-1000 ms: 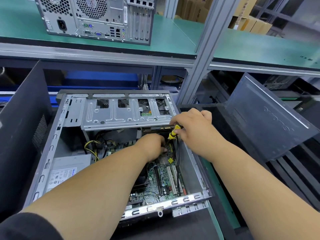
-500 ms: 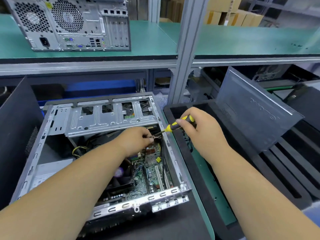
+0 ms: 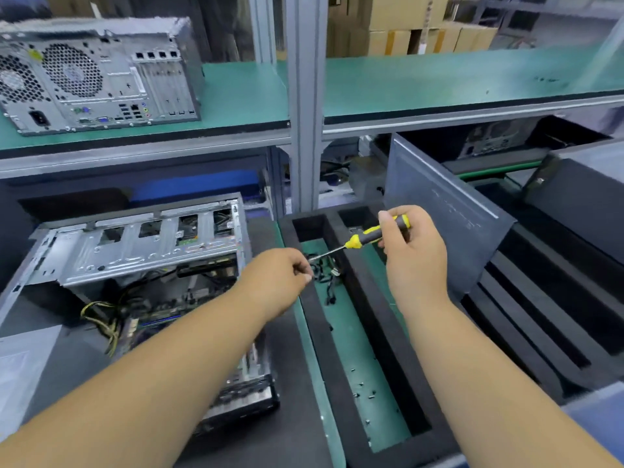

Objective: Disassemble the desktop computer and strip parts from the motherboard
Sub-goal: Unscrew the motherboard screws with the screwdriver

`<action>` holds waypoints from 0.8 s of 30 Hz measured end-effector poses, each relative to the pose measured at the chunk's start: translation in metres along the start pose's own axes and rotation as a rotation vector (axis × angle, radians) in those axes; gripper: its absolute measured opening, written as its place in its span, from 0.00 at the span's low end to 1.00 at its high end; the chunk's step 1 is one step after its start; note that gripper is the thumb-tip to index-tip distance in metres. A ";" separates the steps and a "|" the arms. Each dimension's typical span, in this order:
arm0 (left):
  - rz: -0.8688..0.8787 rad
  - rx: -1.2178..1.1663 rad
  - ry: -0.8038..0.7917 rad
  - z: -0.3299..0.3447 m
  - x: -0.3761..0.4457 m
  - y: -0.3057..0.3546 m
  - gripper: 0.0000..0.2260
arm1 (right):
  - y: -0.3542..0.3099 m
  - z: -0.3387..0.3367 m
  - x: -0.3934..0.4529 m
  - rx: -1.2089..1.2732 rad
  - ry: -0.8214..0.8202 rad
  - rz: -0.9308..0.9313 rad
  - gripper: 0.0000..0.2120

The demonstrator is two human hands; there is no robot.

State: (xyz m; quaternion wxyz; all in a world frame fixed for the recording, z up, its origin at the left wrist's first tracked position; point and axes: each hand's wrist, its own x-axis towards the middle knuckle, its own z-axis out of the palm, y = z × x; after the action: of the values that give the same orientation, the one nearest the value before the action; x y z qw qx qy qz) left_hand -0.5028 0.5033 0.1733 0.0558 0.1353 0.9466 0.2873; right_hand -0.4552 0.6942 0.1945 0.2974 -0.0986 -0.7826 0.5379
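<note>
The right hand [image 3: 413,261] grips a yellow-and-black-handled screwdriver [image 3: 369,236], its fingers curled round the handle, the metal tip reaching the left hand [image 3: 280,282]. The left hand's fingers are pinched together over a black foam tray [image 3: 337,383]; whether they hold anything cannot be told. The opened grey metal desktop computer case [image 3: 135,258] lies on the table just left of it.

I see a second computer tower [image 3: 98,76] standing on the green shelf [image 3: 439,82], cardboard boxes [image 3: 422,35] stacked behind it, and a grey side panel [image 3: 449,211] leaning at right.
</note>
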 end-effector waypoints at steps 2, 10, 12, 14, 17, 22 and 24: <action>0.004 0.100 0.013 0.012 0.001 0.013 0.04 | 0.003 -0.012 0.004 0.023 0.039 -0.025 0.06; 0.017 0.181 -0.082 0.052 0.001 0.049 0.13 | 0.017 -0.034 0.013 0.055 -0.025 -0.031 0.06; 0.012 0.171 -0.099 0.058 -0.001 0.053 0.14 | 0.020 -0.036 0.014 0.057 -0.052 -0.024 0.06; 0.003 0.163 -0.110 0.063 -0.002 0.055 0.14 | 0.023 -0.038 0.015 0.063 -0.071 -0.016 0.06; 0.001 0.128 -0.096 0.065 -0.003 0.058 0.11 | 0.026 -0.038 0.017 0.076 -0.104 -0.005 0.05; 0.041 -0.010 -0.019 0.057 -0.008 0.067 0.08 | 0.024 -0.033 0.019 0.083 -0.161 -0.010 0.04; 0.063 -0.018 0.034 0.048 -0.009 0.067 0.08 | 0.023 -0.031 0.021 0.083 -0.171 -0.021 0.04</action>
State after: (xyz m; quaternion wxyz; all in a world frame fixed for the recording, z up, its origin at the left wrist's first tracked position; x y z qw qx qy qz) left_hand -0.4700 0.5798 0.1709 0.0320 0.1598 0.9400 0.2999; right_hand -0.4577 0.7378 0.1891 0.2389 -0.0318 -0.7830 0.5734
